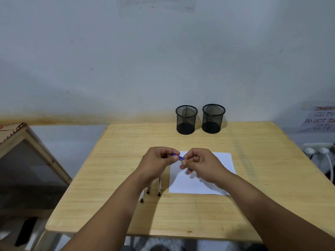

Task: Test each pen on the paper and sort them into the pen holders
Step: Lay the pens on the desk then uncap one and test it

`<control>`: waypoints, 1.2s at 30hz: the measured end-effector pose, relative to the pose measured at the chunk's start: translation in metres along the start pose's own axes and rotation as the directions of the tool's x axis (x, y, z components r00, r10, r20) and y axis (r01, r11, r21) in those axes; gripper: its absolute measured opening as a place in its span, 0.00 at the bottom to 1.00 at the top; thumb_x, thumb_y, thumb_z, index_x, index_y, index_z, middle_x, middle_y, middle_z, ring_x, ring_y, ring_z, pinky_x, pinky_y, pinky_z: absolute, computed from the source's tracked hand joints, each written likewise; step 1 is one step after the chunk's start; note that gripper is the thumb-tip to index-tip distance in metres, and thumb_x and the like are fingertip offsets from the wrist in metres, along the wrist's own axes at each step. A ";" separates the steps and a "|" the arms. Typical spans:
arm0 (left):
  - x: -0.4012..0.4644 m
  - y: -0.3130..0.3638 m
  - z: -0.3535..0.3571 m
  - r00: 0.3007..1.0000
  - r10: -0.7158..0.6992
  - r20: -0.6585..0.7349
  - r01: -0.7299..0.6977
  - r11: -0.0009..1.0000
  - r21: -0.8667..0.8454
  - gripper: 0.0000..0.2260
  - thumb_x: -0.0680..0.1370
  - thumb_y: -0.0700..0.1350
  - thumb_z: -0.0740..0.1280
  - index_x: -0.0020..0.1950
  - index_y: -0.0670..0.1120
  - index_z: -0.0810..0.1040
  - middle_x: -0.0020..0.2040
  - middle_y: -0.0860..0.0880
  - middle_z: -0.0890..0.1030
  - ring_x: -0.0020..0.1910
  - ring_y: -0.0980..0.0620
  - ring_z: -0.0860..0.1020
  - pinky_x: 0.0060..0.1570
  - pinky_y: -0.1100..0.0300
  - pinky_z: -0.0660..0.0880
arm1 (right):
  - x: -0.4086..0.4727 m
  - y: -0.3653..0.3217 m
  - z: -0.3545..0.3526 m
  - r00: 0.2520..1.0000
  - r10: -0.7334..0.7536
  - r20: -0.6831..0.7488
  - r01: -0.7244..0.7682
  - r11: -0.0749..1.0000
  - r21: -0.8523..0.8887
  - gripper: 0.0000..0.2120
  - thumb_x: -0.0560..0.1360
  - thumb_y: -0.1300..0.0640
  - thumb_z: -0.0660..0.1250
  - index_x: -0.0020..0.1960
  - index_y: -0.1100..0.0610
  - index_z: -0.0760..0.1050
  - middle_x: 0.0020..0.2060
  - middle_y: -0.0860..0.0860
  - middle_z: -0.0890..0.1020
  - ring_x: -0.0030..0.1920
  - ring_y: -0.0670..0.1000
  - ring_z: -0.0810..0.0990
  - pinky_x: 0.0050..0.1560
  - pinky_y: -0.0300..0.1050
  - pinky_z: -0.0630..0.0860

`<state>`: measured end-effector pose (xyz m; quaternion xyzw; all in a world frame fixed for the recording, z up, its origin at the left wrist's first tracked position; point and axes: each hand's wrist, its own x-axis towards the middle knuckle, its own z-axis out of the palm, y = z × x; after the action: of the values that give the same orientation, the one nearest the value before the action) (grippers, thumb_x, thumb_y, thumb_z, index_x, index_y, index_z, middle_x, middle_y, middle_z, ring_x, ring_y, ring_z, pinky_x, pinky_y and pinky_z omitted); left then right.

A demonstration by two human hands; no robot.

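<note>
Both hands meet above the top left corner of a white sheet of paper (204, 180) on the wooden table (181, 211). My left hand (156, 163) and my right hand (201, 163) each pinch one end of a blue pen (179, 157), most of it hidden by fingers. Several white pens with black ends (150, 192) lie on the table under my left wrist, left of the paper. Two black mesh pen holders, the left holder (186, 119) and the right holder (213, 118), stand side by side at the table's far edge; no pens show in either.
A grey wall rises right behind the table. A wooden-framed stand (30, 151) leans at the left, off the table. At the right edge are a white power strip with plugs (319, 150) and a taped paper notice (320, 119).
</note>
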<state>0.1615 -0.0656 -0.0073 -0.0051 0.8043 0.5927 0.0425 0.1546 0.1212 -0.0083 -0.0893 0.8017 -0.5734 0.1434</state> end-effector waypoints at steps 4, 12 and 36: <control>-0.003 -0.003 -0.001 1.000 0.016 0.013 -0.017 0.996 0.092 0.05 0.74 0.47 0.74 0.48 0.57 0.86 0.43 0.51 0.86 0.41 0.56 0.78 0.47 0.54 0.75 | 0.001 -0.003 -0.005 0.999 -0.020 0.036 0.025 0.992 -0.126 0.01 0.75 0.62 0.67 0.45 0.58 0.78 0.41 0.52 0.87 0.39 0.49 0.85 0.40 0.44 0.78; -0.005 0.006 0.002 0.988 0.143 0.054 -0.151 0.963 0.221 0.05 0.78 0.41 0.69 0.48 0.46 0.86 0.25 0.58 0.74 0.23 0.60 0.64 0.27 0.69 0.62 | 0.001 0.000 0.002 0.988 -0.114 -0.103 0.083 0.961 -0.265 0.06 0.74 0.55 0.71 0.39 0.50 0.78 0.33 0.50 0.84 0.34 0.49 0.81 0.41 0.48 0.78; 0.019 -0.027 0.013 0.920 0.126 -0.371 0.142 0.774 0.617 0.07 0.77 0.50 0.65 0.47 0.54 0.83 0.39 0.56 0.84 0.40 0.52 0.80 0.49 0.51 0.76 | -0.020 0.041 -0.007 0.958 0.155 -0.239 -0.118 0.980 0.162 0.06 0.77 0.62 0.67 0.52 0.54 0.78 0.44 0.54 0.85 0.43 0.49 0.87 0.52 0.50 0.84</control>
<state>0.1449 -0.0605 -0.0385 -0.1123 0.9479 0.2739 -0.1174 0.1721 0.1471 -0.0423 0.0504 0.7735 -0.6259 0.0864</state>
